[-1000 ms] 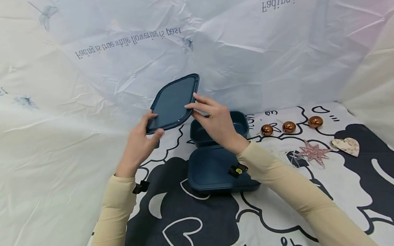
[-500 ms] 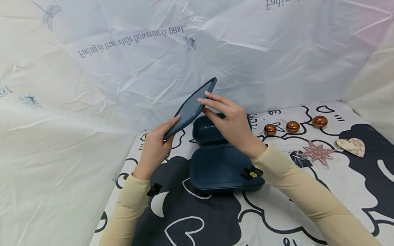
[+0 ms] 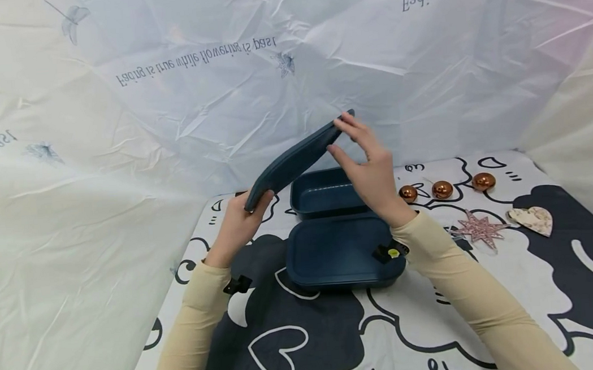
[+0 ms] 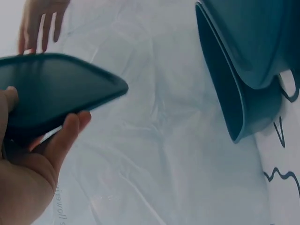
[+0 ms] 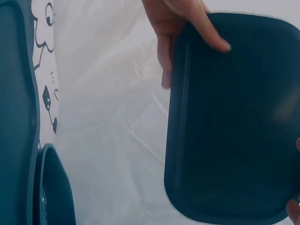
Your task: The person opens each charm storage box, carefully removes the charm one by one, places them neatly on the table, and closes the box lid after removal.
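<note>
A dark blue rectangular lid (image 3: 295, 161) is held in the air, tilted, its right end higher than its left. My left hand (image 3: 239, 225) grips the lower left end, thumb on the near face. At the upper right end, my right hand (image 3: 374, 172) has its fingertips over the edge and its thumb at the near face. In the right wrist view the lid (image 5: 234, 122) shows a broad smooth face. Below and behind it stands an uncovered dark blue box (image 3: 323, 199). Closer to me sits a similar box with its lid on (image 3: 338, 250).
Three shiny copper balls (image 3: 442, 189) lie in a row at the back right. Nearer are a pink glitter star (image 3: 480, 229) and a pale patterned heart (image 3: 532, 221). A white printed sheet (image 3: 211, 116) hangs behind the patterned tablecloth (image 3: 281, 350).
The lid has turned over between my hands, from its rimmed inner face to its smooth one, and shifted right. My right hand has moved right and up along with its end.
</note>
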A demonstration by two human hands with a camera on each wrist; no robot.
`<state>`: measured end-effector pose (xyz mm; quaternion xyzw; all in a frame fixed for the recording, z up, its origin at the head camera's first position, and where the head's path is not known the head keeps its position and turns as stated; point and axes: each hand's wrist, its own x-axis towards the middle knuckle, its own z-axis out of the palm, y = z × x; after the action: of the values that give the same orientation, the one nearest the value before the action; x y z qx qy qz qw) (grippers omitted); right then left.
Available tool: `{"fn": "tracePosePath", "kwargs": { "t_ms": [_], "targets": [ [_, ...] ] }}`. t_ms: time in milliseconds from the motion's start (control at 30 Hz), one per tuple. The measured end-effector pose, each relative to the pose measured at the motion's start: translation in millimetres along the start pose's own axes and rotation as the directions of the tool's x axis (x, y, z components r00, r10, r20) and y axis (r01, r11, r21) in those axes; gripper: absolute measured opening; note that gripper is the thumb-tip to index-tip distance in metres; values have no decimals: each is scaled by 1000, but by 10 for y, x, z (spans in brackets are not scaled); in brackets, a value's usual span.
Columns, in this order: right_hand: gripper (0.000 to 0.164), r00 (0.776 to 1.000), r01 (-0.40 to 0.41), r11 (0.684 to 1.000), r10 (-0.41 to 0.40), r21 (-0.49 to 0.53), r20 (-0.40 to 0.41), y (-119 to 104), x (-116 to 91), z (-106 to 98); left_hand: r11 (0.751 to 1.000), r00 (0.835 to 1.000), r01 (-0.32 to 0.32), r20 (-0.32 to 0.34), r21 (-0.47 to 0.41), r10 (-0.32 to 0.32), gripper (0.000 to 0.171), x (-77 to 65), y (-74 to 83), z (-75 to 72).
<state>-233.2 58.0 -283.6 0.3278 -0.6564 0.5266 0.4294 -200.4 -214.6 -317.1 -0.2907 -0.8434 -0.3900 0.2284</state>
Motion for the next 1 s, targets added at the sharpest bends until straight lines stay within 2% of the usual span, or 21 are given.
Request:
{"fn": "tracePosePath", "kwargs": {
  "t_ms": [133,233,300,433,533,600,667,767,900,1000],
  "targets": [
    [48,995,-88,996,87,-16,-43,-65,75,-136,998,1000,-13,27,-55,15,28,2,8,-21],
    [51,982,-181,983,181,17,-52,20,98,-227,992,999,-21,42,-122,26,17,4,24,-35],
    [54,970,-240,969,241,57,-30,139,83,-268,981,998,-24,48,-192,33,12,3,40,-45],
    [50,945,-326,936,319,131,74,349,5,-306,935,997,-36,55,-352,59,37,17,70,-56],
    [45,924,-375,915,355,152,141,402,-49,-315,910,996,-45,48,-411,71,40,39,77,-50],
    [45,913,-398,906,376,143,154,415,-72,-322,926,999,-45,10,-375,52,42,50,69,-40],
    [45,906,-416,898,396,141,150,416,-84,-331,948,998,-31,-55,-318,14,47,66,49,-22],
    [46,900,-431,893,414,132,139,423,-90,-345,965,980,10,-188,-263,-61,59,118,29,20],
    [49,893,-444,883,422,152,154,447,-98,-355,938,938,-10,-329,-346,-111,74,231,6,111],
    [52,887,-454,872,423,181,187,487,-114,-357,927,917,-31,-379,-373,-122,80,315,-47,199]
  ]
}}
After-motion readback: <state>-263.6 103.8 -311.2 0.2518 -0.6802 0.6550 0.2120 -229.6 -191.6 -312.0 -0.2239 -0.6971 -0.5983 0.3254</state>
